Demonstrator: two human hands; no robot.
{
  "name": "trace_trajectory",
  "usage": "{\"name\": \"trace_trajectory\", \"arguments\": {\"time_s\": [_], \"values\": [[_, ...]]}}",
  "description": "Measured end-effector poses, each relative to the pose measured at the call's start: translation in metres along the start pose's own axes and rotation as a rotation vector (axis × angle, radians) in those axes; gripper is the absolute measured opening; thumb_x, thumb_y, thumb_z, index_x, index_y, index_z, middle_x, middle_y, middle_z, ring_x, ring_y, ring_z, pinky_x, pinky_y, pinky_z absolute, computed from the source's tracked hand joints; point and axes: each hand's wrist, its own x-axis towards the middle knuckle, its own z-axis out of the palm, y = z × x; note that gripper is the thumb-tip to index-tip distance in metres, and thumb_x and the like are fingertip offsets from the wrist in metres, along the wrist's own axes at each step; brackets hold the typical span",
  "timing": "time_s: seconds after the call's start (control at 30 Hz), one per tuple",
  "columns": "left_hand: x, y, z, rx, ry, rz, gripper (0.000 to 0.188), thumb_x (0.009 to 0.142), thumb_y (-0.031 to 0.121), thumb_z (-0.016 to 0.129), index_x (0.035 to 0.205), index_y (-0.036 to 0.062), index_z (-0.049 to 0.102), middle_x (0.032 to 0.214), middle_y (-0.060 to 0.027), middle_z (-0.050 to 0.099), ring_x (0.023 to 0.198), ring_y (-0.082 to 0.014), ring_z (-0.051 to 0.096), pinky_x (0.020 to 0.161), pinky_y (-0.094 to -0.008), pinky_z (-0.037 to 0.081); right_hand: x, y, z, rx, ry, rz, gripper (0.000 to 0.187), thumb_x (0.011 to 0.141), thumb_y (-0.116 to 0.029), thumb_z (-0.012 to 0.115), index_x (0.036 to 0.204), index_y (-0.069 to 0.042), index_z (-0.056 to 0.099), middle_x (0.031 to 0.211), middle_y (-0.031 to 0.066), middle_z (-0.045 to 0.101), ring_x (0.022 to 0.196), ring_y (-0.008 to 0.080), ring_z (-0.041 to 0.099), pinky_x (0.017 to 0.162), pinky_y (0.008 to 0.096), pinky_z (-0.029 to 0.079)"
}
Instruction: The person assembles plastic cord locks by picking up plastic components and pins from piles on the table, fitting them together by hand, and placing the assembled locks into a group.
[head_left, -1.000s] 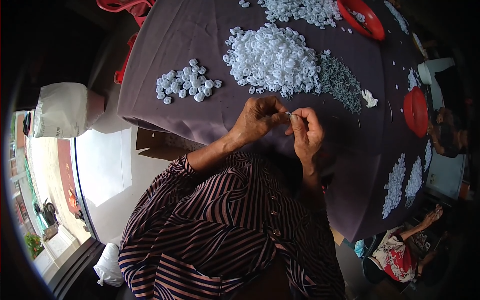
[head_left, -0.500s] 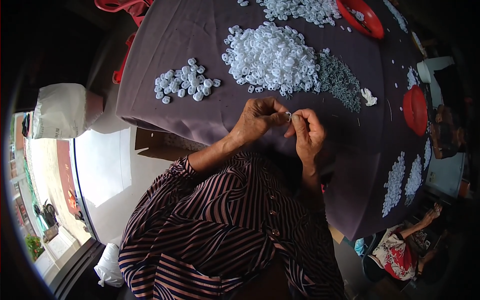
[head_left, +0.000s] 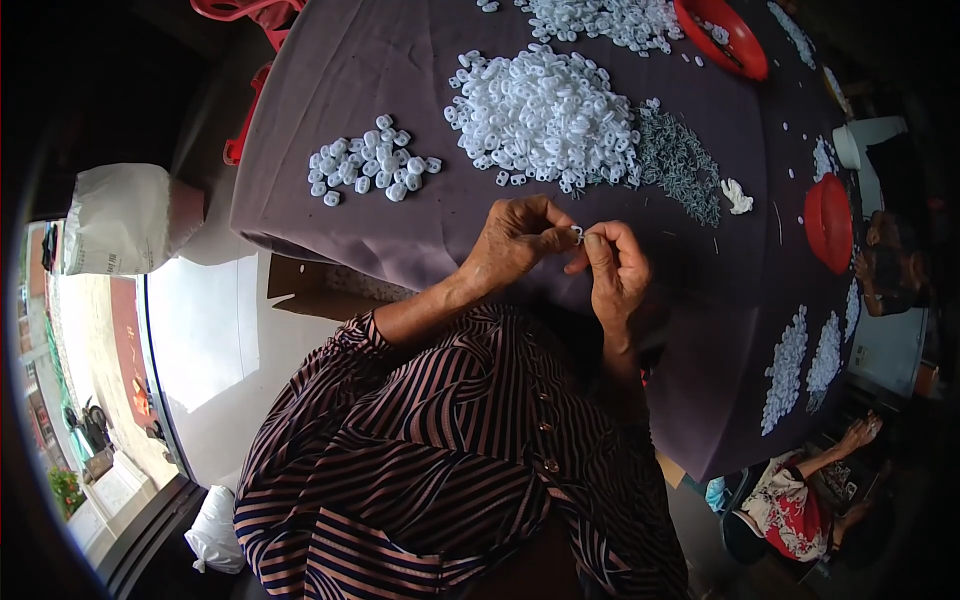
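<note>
My left hand (head_left: pixel 512 242) pinches a small white plastic piece (head_left: pixel 577 233) between thumb and forefinger, just off the table's near edge. Against its right side my right hand (head_left: pixel 618 272) presses thumb and forefinger together; whatever they hold is too small to make out. Beyond my hands lies a big heap of white plastic pieces (head_left: pixel 540 115) with holes in them. A pile of thin grey metal pins (head_left: pixel 680 160) adjoins it on the right. To the left is a smaller group of rounded white pieces (head_left: pixel 375 165).
A dark purple cloth (head_left: pixel 720 340) covers the table. Red bowls (head_left: pixel 828 225) and further white heaps (head_left: pixel 785 370) lie on the right. Below the near edge stands an open cardboard box (head_left: pixel 310 290). Other people sit at the right, one in a red and white top (head_left: pixel 790 510).
My hands stay almost still, pinched at the small white piece. The person at the far right has shifted slightly.
</note>
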Motion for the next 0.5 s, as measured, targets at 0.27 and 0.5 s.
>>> {"name": "trace_trajectory", "arguments": {"time_s": [0.27,0.5], "values": [[0.0019,0.0026,-0.0012,-0.004,0.007,0.014,0.005,0.068,0.003,0.051,0.068,-0.0023,0.051,0.061,-0.0047,0.052,0.057,-0.0085,0.049,0.053,-0.0198,0.040,0.0031,0.0025,0.0009,0.024,0.013,-0.017,0.011,0.075,-0.010,0.043,0.071,0.000,0.044,0.057,0.0015,0.045,0.047,0.0056,0.044,0.045,0.0155,0.035],[0.0051,-0.0008,-0.0037,0.000,0.017,0.005,0.005,0.068,0.003,0.051,0.069,-0.0018,0.051,0.063,-0.0046,0.052,0.059,-0.0084,0.049,0.055,-0.0197,0.040,0.0075,0.0050,0.0011,-0.066,0.011,-0.043,0.011,0.075,-0.010,0.043,0.073,0.001,0.044,0.055,0.0042,0.048,0.046,0.0079,0.046,0.045,0.0171,0.037]]}}
